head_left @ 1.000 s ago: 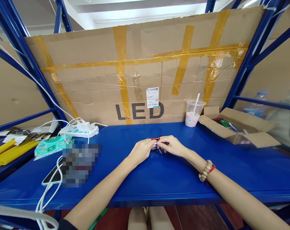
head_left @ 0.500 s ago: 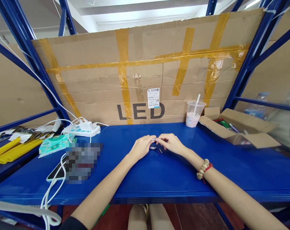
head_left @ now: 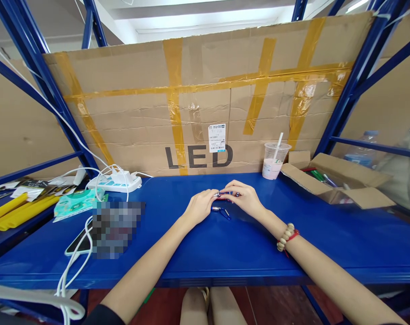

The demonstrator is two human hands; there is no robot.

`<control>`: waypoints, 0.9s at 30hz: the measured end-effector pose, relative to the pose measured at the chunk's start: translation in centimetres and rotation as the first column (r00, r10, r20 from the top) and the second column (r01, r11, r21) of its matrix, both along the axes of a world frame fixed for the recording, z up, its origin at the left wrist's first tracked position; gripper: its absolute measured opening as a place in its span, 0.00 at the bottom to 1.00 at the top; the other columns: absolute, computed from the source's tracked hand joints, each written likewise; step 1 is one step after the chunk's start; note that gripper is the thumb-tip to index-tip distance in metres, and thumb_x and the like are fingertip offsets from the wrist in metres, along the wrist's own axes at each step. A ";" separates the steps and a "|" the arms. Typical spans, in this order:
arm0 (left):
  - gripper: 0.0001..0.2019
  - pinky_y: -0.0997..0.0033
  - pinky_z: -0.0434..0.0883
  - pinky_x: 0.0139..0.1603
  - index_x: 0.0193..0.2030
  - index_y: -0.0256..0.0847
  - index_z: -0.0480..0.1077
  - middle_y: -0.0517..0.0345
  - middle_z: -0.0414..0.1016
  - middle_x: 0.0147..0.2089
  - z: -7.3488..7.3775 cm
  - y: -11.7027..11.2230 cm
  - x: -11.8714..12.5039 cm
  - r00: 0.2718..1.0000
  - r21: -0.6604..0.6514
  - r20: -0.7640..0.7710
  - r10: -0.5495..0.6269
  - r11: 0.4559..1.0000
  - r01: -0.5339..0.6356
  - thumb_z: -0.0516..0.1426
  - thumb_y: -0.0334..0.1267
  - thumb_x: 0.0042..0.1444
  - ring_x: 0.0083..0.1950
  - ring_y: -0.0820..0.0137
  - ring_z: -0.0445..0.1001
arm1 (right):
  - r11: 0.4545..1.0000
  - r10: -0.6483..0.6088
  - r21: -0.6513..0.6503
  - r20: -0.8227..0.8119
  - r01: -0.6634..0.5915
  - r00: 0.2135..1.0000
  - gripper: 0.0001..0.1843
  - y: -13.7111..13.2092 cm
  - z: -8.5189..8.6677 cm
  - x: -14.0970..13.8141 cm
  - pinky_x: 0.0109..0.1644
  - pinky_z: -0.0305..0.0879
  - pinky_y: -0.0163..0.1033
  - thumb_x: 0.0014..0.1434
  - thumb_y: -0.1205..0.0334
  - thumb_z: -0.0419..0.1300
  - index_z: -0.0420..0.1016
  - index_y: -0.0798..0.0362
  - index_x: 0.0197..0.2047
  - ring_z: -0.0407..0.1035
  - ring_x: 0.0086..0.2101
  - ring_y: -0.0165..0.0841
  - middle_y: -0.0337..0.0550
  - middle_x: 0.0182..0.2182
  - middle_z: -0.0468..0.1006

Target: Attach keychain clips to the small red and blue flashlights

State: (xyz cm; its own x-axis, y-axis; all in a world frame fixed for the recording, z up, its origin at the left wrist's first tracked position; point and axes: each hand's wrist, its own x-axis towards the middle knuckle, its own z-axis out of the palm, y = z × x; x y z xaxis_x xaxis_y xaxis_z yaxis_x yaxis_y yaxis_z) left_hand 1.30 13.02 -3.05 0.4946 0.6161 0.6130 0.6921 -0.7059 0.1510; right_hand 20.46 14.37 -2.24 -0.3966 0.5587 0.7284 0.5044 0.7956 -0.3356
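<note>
My left hand (head_left: 202, 205) rests at the middle of the blue shelf, its fingers closed in a pinch on a small metal piece (head_left: 218, 194) with a silvery end. Facing it, my right hand (head_left: 243, 198) has thumb and fingertips closed at the same piece. A bit of red (head_left: 228, 200) shows beneath the right fingers; its full shape is hidden. Just in front of the fingertips is a blue carabiner (head_left: 226, 214) with a silver sleeve, one end by my left fingers. Whether the left hand touches it I cannot tell.
Right of my hands stand a plastic cup (head_left: 272, 167) with a straw and an open cardboard box (head_left: 329, 183) holding pens. On the left are a white power strip (head_left: 132, 184), a teal packet (head_left: 74, 204), a phone (head_left: 78, 241) and white cables (head_left: 67, 271). Taped cardboard (head_left: 140, 122) closes the back.
My right fingers have lifted and straightened slightly, showing more of the red part below them. My left hand and the blue carabiner have stayed nearly in place.
</note>
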 end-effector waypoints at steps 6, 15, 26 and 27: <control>0.14 0.68 0.67 0.49 0.46 0.39 0.66 0.53 0.71 0.42 0.0 -0.1 0.2 0.999 0.013 -0.029 0.020 1.000 -0.020 0.42 0.36 0.64 0.46 0.68 0.70 | 0.997 -0.027 0.073 0.050 0.023 0.998 0.15 -0.1 0.1 0.0 0.34 0.62 0.29 0.59 0.53 0.53 0.77 0.51 0.37 0.66 0.31 0.24 0.42 0.35 0.72; 0.13 0.68 0.66 0.48 0.45 0.39 0.65 0.54 0.71 0.41 -0.1 0.0 0.1 0.997 0.006 -0.072 -0.028 1.000 0.029 0.41 0.36 0.64 0.46 0.69 0.69 | 0.999 -0.002 0.054 0.065 -0.001 0.998 0.17 0.0 -0.1 0.1 0.34 0.61 0.30 0.60 0.51 0.51 0.77 0.52 0.35 0.67 0.32 0.25 0.43 0.34 0.72; 0.11 0.68 0.65 0.47 0.45 0.38 0.62 0.55 0.70 0.43 -0.3 0.0 0.0 0.995 -0.062 -0.085 -0.057 0.997 0.052 0.42 0.36 0.64 0.45 0.68 0.69 | 1.000 -0.005 0.000 0.069 0.005 0.998 0.20 -0.2 0.0 0.1 0.30 0.58 0.30 0.59 0.47 0.51 0.77 0.52 0.33 0.64 0.25 0.22 0.41 0.34 0.72; 0.11 0.68 0.65 0.47 0.46 0.38 0.62 0.55 0.70 0.43 -0.3 0.1 0.0 0.993 -0.066 -0.096 -0.064 0.996 0.058 0.42 0.36 0.64 0.45 0.68 0.68 | 1.000 -0.006 -0.027 0.071 0.008 0.997 0.19 -0.2 0.0 0.0 0.29 0.57 0.30 0.58 0.47 0.52 0.77 0.52 0.33 0.63 0.23 0.21 0.40 0.34 0.72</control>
State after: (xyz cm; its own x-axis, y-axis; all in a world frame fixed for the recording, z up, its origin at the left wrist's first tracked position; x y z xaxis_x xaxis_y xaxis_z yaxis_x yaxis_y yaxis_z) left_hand 1.25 13.10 -3.34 0.5885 0.6188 0.5204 0.6615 -0.7386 0.1302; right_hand 20.50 14.15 -2.26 -0.4424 0.5811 0.6831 0.5331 0.7829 -0.3207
